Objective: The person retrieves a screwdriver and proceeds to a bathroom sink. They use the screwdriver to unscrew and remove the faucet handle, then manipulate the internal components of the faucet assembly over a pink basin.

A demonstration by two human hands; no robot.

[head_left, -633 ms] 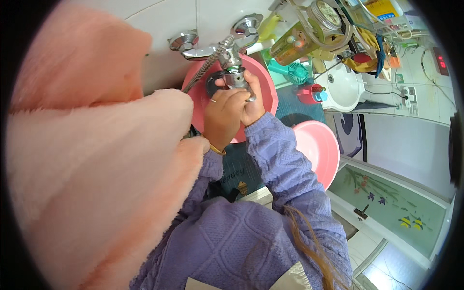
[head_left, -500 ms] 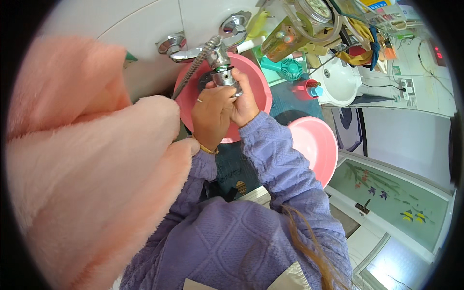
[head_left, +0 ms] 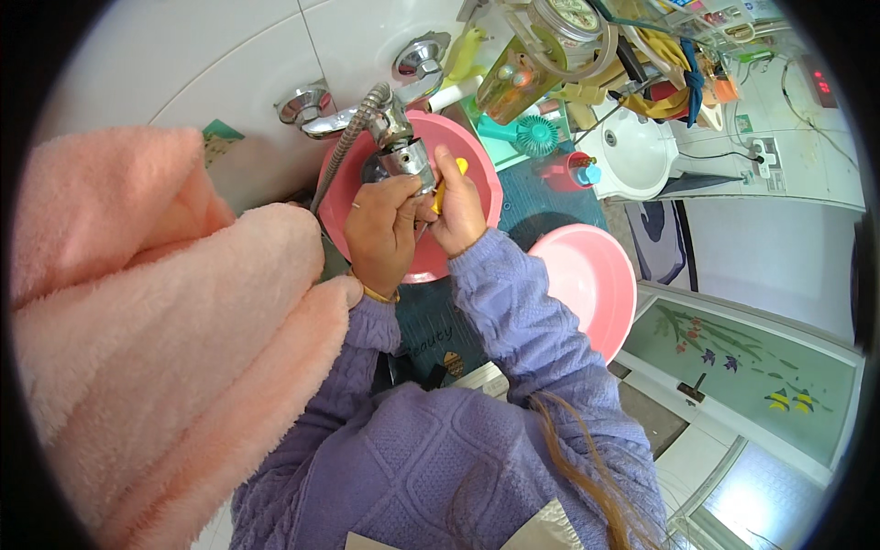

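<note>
A chrome tap (head_left: 403, 158) with a cylindrical fitting hangs out from the tiled wall over a pink basin (head_left: 488, 156). Just under that fitting my left hand (head_left: 385, 229), wearing a ring and a yellow bracelet, is closed, its fingertips against the lower edge. What those fingertips pinch is hidden. Close beside it, my right hand (head_left: 461, 209) is closed round a small yellow-handled tool (head_left: 438, 196), thumb pointing up along it. The tool's working end cannot be made out. A grey shower hose (head_left: 341, 156) runs down to the left of the tap.
A fluffy pink cloth (head_left: 174, 339) fills the left side. A second pink basin (head_left: 587, 284) stands to the right. Beyond are a green brush (head_left: 536, 136), a pink cup (head_left: 561, 172), a white washbasin (head_left: 632, 156) and a crowded shelf with a clear container (head_left: 521, 81).
My right hand has come off the tap's fitting and sits slightly lower. The yellow tool now shows in it. My left hand has slid down to the fitting's lower edge; the whole view has shifted slightly.
</note>
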